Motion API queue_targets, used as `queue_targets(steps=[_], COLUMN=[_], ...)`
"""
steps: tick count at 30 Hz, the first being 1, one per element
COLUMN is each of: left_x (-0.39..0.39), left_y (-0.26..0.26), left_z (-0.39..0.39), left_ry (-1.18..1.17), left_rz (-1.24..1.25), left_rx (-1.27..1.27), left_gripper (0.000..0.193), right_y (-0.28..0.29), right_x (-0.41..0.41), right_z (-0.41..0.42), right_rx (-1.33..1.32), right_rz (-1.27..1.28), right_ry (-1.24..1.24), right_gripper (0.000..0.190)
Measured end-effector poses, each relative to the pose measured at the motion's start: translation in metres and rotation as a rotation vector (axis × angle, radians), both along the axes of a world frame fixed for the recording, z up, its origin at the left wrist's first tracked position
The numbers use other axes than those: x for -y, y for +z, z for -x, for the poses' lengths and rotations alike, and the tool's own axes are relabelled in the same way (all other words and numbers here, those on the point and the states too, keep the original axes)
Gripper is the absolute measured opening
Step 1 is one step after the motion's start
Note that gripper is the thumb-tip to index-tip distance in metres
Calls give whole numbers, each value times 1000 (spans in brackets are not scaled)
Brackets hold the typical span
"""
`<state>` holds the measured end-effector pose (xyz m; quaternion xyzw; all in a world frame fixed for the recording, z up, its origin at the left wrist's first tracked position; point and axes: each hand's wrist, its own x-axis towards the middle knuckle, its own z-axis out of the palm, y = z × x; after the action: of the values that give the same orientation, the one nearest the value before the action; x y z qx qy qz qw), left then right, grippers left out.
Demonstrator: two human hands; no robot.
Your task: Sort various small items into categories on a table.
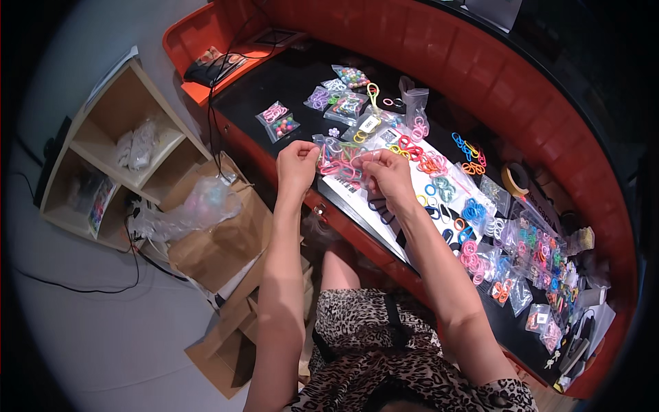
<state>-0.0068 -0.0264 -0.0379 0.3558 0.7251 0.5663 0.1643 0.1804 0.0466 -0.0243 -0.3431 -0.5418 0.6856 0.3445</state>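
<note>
Between my hands, a clear plastic bag [337,157] of pink, green and blue loops is held over the near edge of the black desk. My left hand [297,164] pinches its left side. The right side is gripped by the fingers of my right hand [385,172]. Beneath and beyond lies a white printed sheet [355,201] with groups of coloured loops on it. Red loops [409,148] and pink loops [435,164] lie just past my right hand. A small flower-shaped piece [334,132] rests beyond the bag.
Small bags of beads [284,126] and loops [274,112] lie at the desk's left. To the right stand a compartmented clear box [540,247] and a tape roll [515,179]. An orange tray [195,31] sits at the far left. Cardboard boxes [216,247] and a wooden shelf unit [128,103] stand beside the desk.
</note>
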Motion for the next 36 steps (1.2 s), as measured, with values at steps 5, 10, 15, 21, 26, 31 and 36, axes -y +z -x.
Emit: queue_targets(steps=[5,10,15,21,26,31,36], left_x=[-2,-2,-4,-5,-3,-2,-2], left_y=[-12,3,14,4,-5,-2,-1], left_z=[5,0,-17,-15,-9,-13,-17], left_ry=[-3,-165,-211,-241,-220,-229,-244], left_rz=[-114,-18,-69,-112,-78,-77,-35], left_rx=[12,315,319,311,294,290,241], left_gripper=[12,20,31,41,37,39,46], right_y=[3,1,3,-7,-18,-10,-7], right_x=[2,1,-1,3,55,65,45], right_z=[-5,-9,-12,0,19,23,19], right_rx=[-68,-105,-130,-65,283,289,146], right_rz=[0,-28,0,-55,-836,-833,-576], right_ry=[46,121,112,61,-134,-134,-267], right_gripper=[12,17,18,29,40,43,41])
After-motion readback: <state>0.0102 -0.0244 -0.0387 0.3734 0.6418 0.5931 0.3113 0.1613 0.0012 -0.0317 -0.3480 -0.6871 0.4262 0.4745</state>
